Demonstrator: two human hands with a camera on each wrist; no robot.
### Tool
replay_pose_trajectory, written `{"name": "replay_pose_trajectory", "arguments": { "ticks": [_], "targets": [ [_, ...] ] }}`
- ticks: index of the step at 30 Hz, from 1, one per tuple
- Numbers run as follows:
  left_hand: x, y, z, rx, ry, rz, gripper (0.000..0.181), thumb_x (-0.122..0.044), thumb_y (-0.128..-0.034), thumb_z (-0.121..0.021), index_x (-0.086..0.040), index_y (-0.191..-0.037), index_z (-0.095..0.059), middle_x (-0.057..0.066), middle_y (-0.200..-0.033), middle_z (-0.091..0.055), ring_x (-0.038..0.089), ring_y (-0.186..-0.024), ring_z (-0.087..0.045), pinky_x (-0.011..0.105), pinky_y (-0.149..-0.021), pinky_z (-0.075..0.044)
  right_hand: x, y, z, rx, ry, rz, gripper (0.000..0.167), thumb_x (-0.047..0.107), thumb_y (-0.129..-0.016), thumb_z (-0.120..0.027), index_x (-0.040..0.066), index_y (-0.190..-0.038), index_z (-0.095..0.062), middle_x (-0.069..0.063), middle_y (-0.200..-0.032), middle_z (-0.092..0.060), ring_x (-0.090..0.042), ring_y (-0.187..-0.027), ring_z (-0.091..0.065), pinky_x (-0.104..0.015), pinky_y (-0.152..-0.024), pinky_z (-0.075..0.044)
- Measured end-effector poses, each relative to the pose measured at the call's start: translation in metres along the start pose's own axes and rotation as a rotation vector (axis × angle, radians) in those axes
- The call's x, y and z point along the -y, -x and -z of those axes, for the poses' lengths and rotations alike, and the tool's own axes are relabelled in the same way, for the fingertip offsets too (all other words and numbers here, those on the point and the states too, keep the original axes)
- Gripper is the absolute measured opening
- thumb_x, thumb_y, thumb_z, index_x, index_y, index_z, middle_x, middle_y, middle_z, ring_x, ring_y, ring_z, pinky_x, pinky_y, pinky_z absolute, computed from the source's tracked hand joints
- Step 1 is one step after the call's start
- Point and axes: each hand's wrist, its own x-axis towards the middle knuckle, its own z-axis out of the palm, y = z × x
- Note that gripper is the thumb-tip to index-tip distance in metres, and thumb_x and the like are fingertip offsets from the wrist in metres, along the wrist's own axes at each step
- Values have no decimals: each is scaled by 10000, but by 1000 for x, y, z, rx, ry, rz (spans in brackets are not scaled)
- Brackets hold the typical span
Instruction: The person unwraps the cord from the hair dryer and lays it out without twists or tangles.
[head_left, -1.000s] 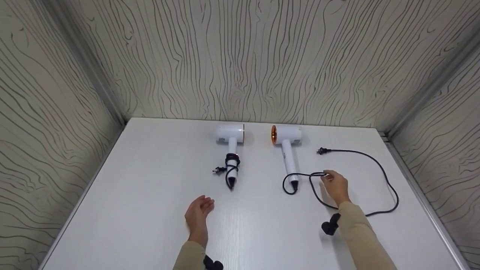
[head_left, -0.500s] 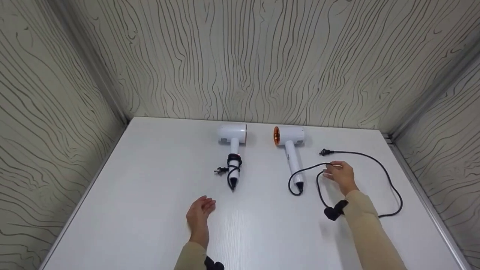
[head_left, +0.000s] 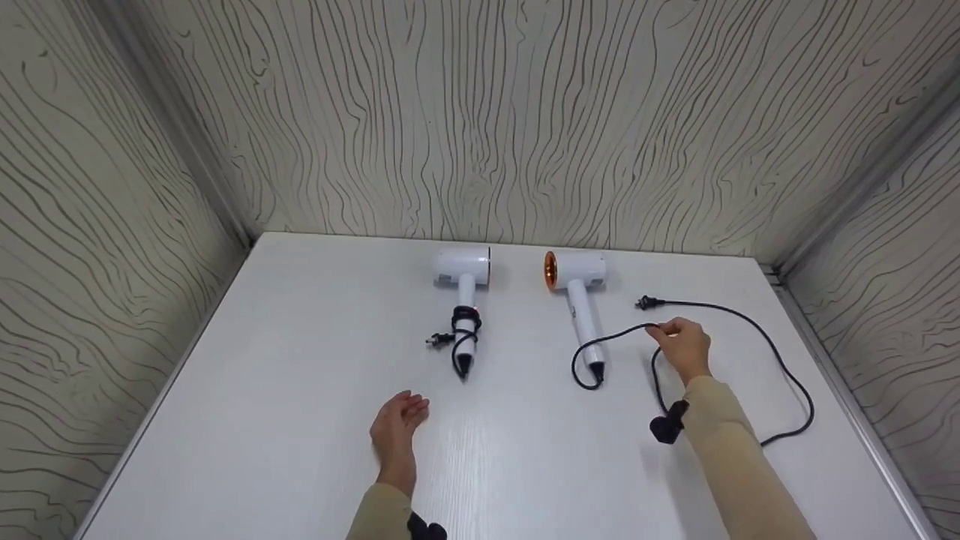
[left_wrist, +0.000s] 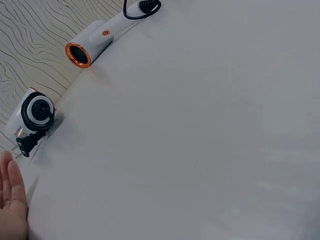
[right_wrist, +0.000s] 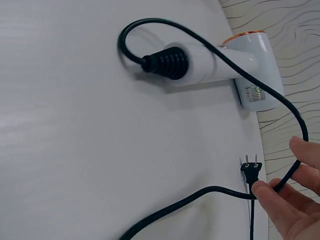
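Note:
Two white hair dryers lie on the white table. My right hand (head_left: 684,349) pinches the black cord (head_left: 619,334) of the right hair dryer (head_left: 583,315), between its handle end and the plug. In the right wrist view that cord (right_wrist: 220,54) arcs up from the handle and passes between thumb and fingers. Its two-pin plug (head_left: 649,302) rests on the table beyond the hand. My left hand (head_left: 395,431) rests on the table with relaxed fingers and nothing in them. Nearest to it is the left hair dryer (head_left: 463,266), its cord (head_left: 466,318) wound around the handle and its plug (head_left: 439,340) sticking out leftward.
Wood-grain patterned panels (head_left: 480,120) enclose the white table (head_left: 300,337) at the back and both sides. The loose cord sweeps in a wide curve along the table's right side, partly under the right forearm. A black camera mount (head_left: 667,424) sits on the right wrist.
The right hand has moved slightly away from me and to the right, drawing the cord along. The small loop at its fingers has opened out. The left hand has stayed in place.

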Motion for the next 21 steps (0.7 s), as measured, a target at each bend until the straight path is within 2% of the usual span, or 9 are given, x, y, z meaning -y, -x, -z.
{"name": "replay_pose_trajectory", "arguments": {
  "ticks": [2,4,6,9,12,16,21],
  "targets": [
    [-1,0,0,-5,-10,-2,376,-168,-1009,-411,108,-1239,-520,107,-970,-694,119,-847,-701,234,-801,-594,1,0,-7,-14,83,63,256,162,-912,-635,-77,-1002,-632,-259,-1054,-663,-298,-895,-590,-271,-690,-466],
    [-1,1,0,-7,-27,0,375,-175,-1011,-410,96,-1244,-523,122,-999,-690,124,-863,-702,238,-811,-594,1,-1,-15,-4,115,101,288,138,-919,-618,-108,-1069,-619,-312,-1124,-633,-392,-986,-600,-372,-772,-518],
    [-1,2,0,-7,-40,1,368,-174,-1013,-409,86,-1243,-530,143,-1030,-684,132,-880,-704,237,-819,-593,1,-2,-22,16,131,133,340,130,-921,-606,-138,-1131,-593,-349,-1186,-588,-454,-1074,-584,-465,-888,-521],
    [-2,3,-1,-6,-23,-10,361,-156,-1009,-407,94,-1239,-527,164,-1043,-678,138,-880,-704,232,-816,-591,-2,-3,-35,89,132,176,452,148,-938,-575,-176,-1247,-509,-395,-1312,-460,-513,-1228,-476,-551,-1052,-425],
    [-1,4,-1,-2,-26,-20,361,-153,-1007,-400,96,-1238,-525,173,-1053,-674,135,-884,-703,228,-819,-589,-6,-4,-46,193,127,181,567,210,-979,-494,-169,-1380,-364,-392,-1435,-280,-542,-1342,-323,-579,-1153,-300],
    [0,4,-1,6,-46,-15,365,-176,-1013,-401,76,-1243,-530,177,-1085,-669,133,-911,-701,235,-843,-587,-10,-2,-57,270,170,174,705,387,-1013,-404,-138,-1455,-241,-350,-1516,-135,-532,-1402,-222,-586,-1190,-228],
    [0,3,1,6,-41,-11,375,-199,-1015,-410,72,-1247,-528,175,-1091,-667,144,-923,-698,248,-856,-586,-7,0,-73,274,232,220,814,535,-981,-416,-106,-1461,-270,-337,-1542,-124,-516,-1420,-205,-601,-1187,-224]
  ]
}}
